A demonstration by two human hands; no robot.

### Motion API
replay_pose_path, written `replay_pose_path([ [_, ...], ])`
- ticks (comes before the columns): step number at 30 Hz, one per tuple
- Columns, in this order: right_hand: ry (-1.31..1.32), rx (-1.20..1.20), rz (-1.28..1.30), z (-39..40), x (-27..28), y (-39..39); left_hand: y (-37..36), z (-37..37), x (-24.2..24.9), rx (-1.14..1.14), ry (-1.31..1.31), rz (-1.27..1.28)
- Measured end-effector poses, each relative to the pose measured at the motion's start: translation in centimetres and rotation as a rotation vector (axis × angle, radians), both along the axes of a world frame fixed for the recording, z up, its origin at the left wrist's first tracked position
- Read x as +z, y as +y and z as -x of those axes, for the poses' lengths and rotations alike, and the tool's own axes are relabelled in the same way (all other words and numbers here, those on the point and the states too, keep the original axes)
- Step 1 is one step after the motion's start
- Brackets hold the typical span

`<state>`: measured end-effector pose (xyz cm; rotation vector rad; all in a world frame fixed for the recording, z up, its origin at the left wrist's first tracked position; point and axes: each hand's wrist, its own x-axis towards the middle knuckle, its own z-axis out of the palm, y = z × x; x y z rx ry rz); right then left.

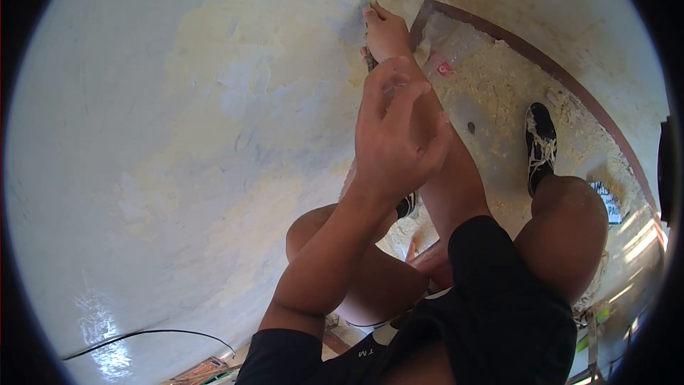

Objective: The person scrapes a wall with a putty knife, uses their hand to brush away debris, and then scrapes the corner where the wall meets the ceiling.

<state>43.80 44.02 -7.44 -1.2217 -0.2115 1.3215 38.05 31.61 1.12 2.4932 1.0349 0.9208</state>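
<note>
At the top of the head view, my right hand (pixel 388 34) is closed around a scraper. The scraper's blade (pixel 365 2) meets the patchy wall (pixel 214 121) near the corner, and part of its dark handle shows below my fingers. Closer to me, my left hand (pixel 399 128) hovers in front of my right forearm. Its fingers are loosely curled and apart, with pale residue on them and nothing visible in them. Flaking yellowish and grey-white patches cover the wall around the blade.
Scraped debris (pixel 499 78) litters the floor, with a clear plastic bag with a red label (pixel 444 68) near the corner. A brown baseboard (pixel 541 57) curves along the right wall. A black shoe (pixel 541 135) stands amid scraps, and a black cable (pixel 149 331) hangs lower left.
</note>
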Motion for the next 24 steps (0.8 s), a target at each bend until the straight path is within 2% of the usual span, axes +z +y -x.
replay_pose_path([
  [6,-0.073,-0.012,-0.021,-0.1,-0.6,0.7,-0.1,0.2,-0.1,0.004,0.043,-0.018],
  [10,0.021,0.013,-0.067,-0.5,0.1,0.2,0.3,0.3,-0.2,-0.001,0.015,-0.010],
  [13,-0.080,0.018,-0.035,0.5,-0.6,0.1,0.3,0.2,-0.2,-0.014,0.032,0.015],
  [15,-0.308,-0.033,-0.087,1.0,-2.2,0.9,0.3,0.0,0.0,0.000,0.009,-0.008],
  [16,-0.308,-0.028,-0.089,1.2,-1.7,0.4,0.0,0.2,0.0,0.005,0.009,-0.009],
  [18,-0.086,-0.011,-0.041,0.7,0.5,-0.4,-0.2,0.2,0.0,-0.008,0.002,-0.031],
  [24,-0.061,-0.010,-0.069,-1.1,0.3,0.7,-0.1,0.4,-0.3,0.018,0.014,0.019],
])
